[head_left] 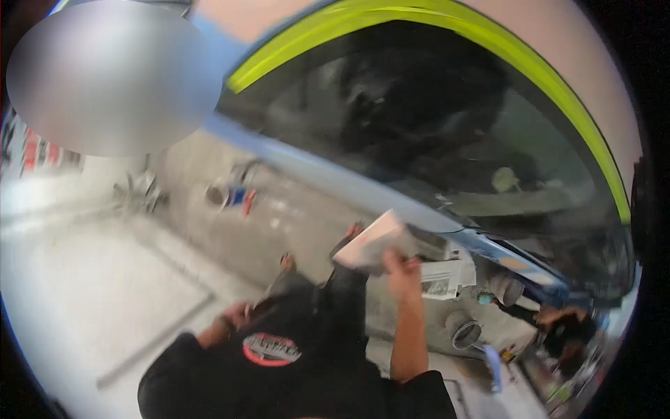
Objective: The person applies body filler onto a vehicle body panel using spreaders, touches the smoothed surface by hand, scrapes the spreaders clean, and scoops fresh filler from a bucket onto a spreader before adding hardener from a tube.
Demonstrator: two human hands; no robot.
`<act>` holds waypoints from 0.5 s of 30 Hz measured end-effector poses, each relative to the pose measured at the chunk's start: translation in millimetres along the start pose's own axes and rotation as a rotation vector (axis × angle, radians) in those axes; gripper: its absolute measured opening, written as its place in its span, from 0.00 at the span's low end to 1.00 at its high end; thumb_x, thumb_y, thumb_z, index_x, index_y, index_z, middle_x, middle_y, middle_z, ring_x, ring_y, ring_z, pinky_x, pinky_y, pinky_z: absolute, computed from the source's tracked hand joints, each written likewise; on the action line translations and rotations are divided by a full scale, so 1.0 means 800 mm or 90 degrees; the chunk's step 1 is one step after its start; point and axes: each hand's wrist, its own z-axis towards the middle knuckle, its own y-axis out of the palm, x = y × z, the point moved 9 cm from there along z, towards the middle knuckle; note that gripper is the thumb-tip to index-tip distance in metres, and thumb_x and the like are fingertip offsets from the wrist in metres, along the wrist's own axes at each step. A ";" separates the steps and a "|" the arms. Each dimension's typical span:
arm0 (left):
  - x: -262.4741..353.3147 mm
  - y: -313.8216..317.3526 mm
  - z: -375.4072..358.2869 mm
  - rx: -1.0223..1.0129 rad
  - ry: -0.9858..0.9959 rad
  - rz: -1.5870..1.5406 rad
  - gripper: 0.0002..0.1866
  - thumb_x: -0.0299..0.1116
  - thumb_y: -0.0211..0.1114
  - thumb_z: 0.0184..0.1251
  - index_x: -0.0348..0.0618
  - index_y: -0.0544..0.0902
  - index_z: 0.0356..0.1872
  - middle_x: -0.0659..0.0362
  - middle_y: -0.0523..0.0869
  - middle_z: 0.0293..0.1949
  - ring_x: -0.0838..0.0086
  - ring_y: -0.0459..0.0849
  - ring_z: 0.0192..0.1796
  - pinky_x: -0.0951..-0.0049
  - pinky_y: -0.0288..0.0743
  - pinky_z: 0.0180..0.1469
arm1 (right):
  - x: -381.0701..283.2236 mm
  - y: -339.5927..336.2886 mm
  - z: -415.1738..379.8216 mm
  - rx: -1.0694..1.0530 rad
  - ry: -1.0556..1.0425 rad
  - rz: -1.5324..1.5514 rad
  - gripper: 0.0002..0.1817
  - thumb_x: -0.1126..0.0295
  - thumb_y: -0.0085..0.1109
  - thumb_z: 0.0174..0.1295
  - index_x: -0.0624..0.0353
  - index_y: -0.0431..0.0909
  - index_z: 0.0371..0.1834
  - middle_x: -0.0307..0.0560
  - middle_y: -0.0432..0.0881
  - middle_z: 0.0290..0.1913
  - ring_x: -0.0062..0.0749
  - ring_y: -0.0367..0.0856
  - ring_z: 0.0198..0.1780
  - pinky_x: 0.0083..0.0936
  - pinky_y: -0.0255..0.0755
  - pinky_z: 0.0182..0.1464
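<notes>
My right hand (403,271) is closed on the edge of a flat, pale pinkish sheet (373,242), held out in front of me beside the vehicle's side. The sheet is smeared by motion, and its exact kind does not show. Beyond it is a large dark window (419,119) edged with bright yellow-green tape (509,42), set in a pale blue and pinkish body. My left hand (239,314) hangs low by my waist, away from the vehicle, its fingers blurred.
A printed paper (440,279) lies right of my right hand, near two grey buckets (463,329). Another person (569,332) reaches in there with a gloved hand (484,298). A container with a blue side (236,195) stands on the concrete floor. At left is a white surface (91,300).
</notes>
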 end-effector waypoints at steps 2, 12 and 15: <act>-0.038 -0.011 0.039 -0.039 -0.106 -0.112 0.10 0.36 0.59 0.72 0.42 0.80 0.34 0.58 0.82 0.28 0.66 0.82 0.34 0.65 0.80 0.38 | 0.070 0.000 0.025 -0.054 -0.003 -0.078 0.29 0.50 0.63 0.68 0.70 0.79 0.57 0.53 0.84 0.55 0.30 0.82 0.53 0.30 0.76 0.54; -0.263 0.009 0.329 0.141 -0.082 -0.497 0.18 0.37 0.70 0.65 0.37 0.80 0.51 0.58 0.87 0.42 0.67 0.84 0.44 0.64 0.76 0.48 | 0.128 0.182 0.076 -0.157 -0.213 -0.326 0.23 0.54 0.58 0.72 0.68 0.80 0.52 0.56 0.86 0.47 0.32 0.83 0.47 0.28 0.75 0.49; -0.274 0.053 0.413 0.163 -0.104 -0.522 0.21 0.37 0.69 0.64 0.38 0.78 0.54 0.57 0.85 0.47 0.66 0.84 0.49 0.64 0.77 0.49 | 0.217 0.271 0.089 -0.053 -0.471 -0.252 0.24 0.54 0.58 0.72 0.70 0.79 0.48 0.54 0.86 0.38 0.34 0.81 0.37 0.36 0.74 0.41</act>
